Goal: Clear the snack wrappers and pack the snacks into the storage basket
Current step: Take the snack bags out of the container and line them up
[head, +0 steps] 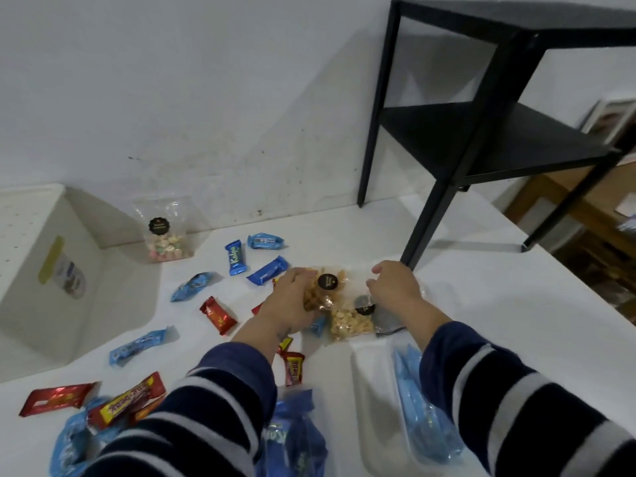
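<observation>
While both hands reach out over the white table (447,287), the left hand (292,301) lies on a clear plastic bag of golden snack pieces with a round black sticker (327,282), its fingers bent over the bag's left end. The right hand (392,287) has its fingers curled down at the far right edge of the same pile, and it looks like it is pinching clear plastic there, though I cannot tell for sure. A second clear bag of pale yellow pieces (349,323) lies just below the first one, touching it. My guess is that the two hands are at both ends so the floppy bags can be scooped up together.

Just below the second bag sits a white plastic tub (371,407) with a crinkly blue plastic bag (423,414) inside. It may be the storage basket, but I am not sure.

Left of the golden bag, small blue wrapped bars (235,258) and red wrapped bars (218,315) lie spread about, some tucked under the left arm. These could get bumped or dragged. Further left and back stands a clear bag of pastel sweets (168,235), next to a tall white bin (44,270) by the wall. Right of the golden bag and behind it, the leg of a black metal shelf stand (426,225) comes down near the right hand, so a lift should keep away from it.
</observation>
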A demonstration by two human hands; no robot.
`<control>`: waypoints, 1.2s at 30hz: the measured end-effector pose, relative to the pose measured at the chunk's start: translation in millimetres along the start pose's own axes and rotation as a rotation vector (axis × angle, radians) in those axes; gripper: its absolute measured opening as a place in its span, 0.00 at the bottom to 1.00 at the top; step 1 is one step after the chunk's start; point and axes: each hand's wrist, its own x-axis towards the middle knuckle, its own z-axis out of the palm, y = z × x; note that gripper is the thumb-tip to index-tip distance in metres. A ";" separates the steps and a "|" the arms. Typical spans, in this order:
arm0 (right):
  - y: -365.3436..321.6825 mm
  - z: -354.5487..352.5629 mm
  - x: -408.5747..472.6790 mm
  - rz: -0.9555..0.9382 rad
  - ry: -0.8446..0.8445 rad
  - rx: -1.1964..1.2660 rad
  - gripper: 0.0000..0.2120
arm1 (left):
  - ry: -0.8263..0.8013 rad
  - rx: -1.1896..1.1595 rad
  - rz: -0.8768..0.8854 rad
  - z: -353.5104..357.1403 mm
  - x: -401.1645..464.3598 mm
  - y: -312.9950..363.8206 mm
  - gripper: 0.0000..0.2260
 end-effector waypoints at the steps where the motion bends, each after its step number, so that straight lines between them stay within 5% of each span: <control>1: 3.6 -0.2 2.0 0.033 -0.015 0.002 0.10 | -0.011 0.039 0.007 -1.1 7.0 1.8 0.38; 8: 15.6 25.2 28.1 0.321 -0.205 0.396 0.06 | -0.179 0.288 0.006 -7.2 44.5 4.1 0.43; 11: 19.3 23.1 41.7 0.271 -0.205 0.424 0.08 | -0.193 0.347 0.023 -10.3 46.5 -0.5 0.40; 19: -15.2 15.5 58.2 0.247 -0.161 0.293 0.02 | 0.132 0.045 -0.187 19.7 -2.2 -20.3 0.40; 24: -30.0 19.1 56.3 0.006 -0.127 0.148 0.11 | 0.251 0.051 -0.300 25.5 -22.7 -13.3 0.41; 31: -45.0 7.9 43.5 -0.303 -0.180 0.132 0.09 | 0.403 -0.520 -0.188 -10.4 -0.2 -7.2 0.29; 36: -45.9 4.8 39.5 -0.348 -0.187 0.184 0.10 | 0.452 -0.668 -0.148 -37.2 21.9 -0.9 0.09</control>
